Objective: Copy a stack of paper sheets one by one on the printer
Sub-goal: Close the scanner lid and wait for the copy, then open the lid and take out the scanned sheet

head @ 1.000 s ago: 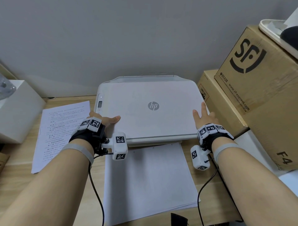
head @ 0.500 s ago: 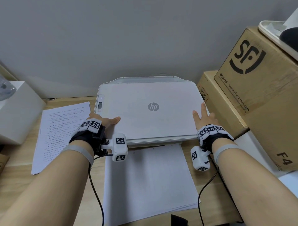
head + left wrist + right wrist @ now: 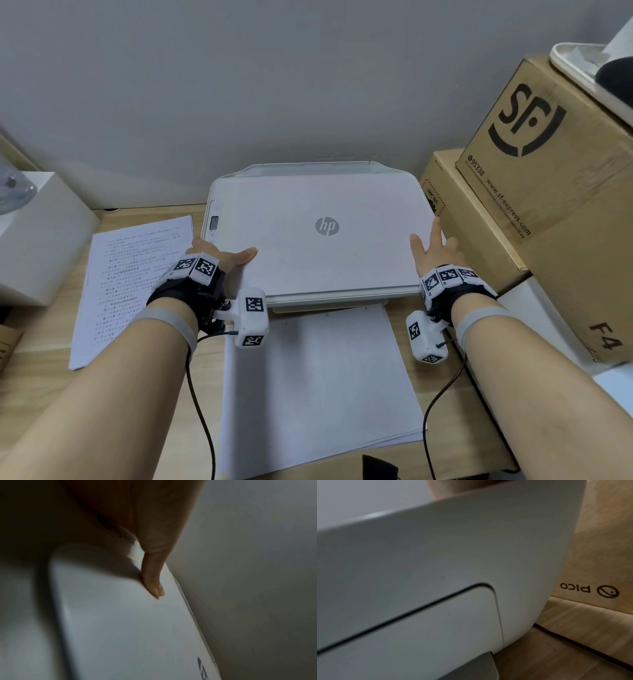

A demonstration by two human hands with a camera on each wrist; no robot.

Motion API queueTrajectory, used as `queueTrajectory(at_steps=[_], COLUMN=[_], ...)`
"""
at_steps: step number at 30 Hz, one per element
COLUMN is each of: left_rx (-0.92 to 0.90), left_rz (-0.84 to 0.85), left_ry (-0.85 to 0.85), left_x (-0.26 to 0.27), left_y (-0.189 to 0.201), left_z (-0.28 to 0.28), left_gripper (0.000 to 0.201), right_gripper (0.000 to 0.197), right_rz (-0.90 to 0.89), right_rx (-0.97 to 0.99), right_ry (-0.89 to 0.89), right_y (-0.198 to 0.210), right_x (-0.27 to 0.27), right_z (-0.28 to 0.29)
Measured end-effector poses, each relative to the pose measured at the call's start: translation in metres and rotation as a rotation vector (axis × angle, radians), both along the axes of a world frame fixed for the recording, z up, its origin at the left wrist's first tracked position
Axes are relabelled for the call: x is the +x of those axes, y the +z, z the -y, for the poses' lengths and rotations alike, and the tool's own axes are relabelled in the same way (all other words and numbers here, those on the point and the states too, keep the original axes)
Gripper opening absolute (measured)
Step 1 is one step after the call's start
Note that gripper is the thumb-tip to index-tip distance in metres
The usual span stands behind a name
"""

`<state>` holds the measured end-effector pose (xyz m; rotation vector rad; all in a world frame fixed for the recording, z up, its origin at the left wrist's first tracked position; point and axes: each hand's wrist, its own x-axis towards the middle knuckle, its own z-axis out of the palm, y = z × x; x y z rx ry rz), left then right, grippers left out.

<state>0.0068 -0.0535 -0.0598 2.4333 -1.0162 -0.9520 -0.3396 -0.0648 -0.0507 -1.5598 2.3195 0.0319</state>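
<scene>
Both hands on closed printer lid point(image 3: 318, 236), left hand point(image 3: 219, 257), right hand point(image 3: 433, 250), blank sheets point(image 3: 318, 383) below

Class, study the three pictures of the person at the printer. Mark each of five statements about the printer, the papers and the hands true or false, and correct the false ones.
1. The flat white lid of the HP printer is closed. True.
2. The left hand holds a sheet of paper. False: it rests at the lid's left front corner, thumb on top, with no sheet in it.
3. The white sheet printed with text lies on the wooden desk left of the printer. True.
4. The blank white paper stack lies on top of the lid. False: it lies on the desk in front of the printer.
5. The right hand rests on the brown cardboard box with the SF logo. False: it rests on the lid's right edge.
</scene>
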Motion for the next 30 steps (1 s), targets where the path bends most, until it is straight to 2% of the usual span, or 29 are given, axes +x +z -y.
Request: queueTrajectory(at_steps=[3, 8, 13, 16, 21, 25, 27, 30], left_rx=[-0.026, -0.075, -0.077, -0.170, -0.231, -0.318, -0.433, -0.512], left_rz=[0.033, 0.050, 0.106, 0.120, 0.182, 0.017, -0.173, -0.467], left_ry=[-0.024, -0.104, -0.268, -0.244, -0.181, -0.066, 0.044, 0.174], left_x=[0.002, 0.000, -0.005, -0.008, -0.020, -0.021, -0.023, -0.016], left_y=[-0.004, -0.004, 0.001, -0.002, 0.004, 0.010, 0.015, 0.027], left_z=[-0.001, -0.006, -0.023, -0.035, -0.041, -0.038, -0.035, -0.026], left_gripper=[0.109, 0.110, 0.080, 0.063, 0.051, 0.039, 0.031, 0.041], right_gripper=[0.070, 0.071, 0.064, 0.055, 0.045, 0.045, 0.032, 0.039], right_rz=[0.067, 0.176, 0.353, 0.420, 0.497, 0.576, 0.639, 0.803], right_rx=[-0.054, -0.113, -0.234, -0.307, -0.348, -0.316, -0.372, -0.533], right_ry=[-0.052, 0.020, -0.012, -0.106, -0.286, -0.375, -0.433, -0.521], right_y=[0.000, 0.002, 0.000, -0.004, -0.001, 0.007, 0.012, 0.030], right_x=[-0.002, -0.012, -0.021, -0.022, -0.017, -0.015, -0.016, -0.018], right_z=[0.000, -0.009, -0.022, -0.028, -0.025, -0.020, -0.017, -0.013])
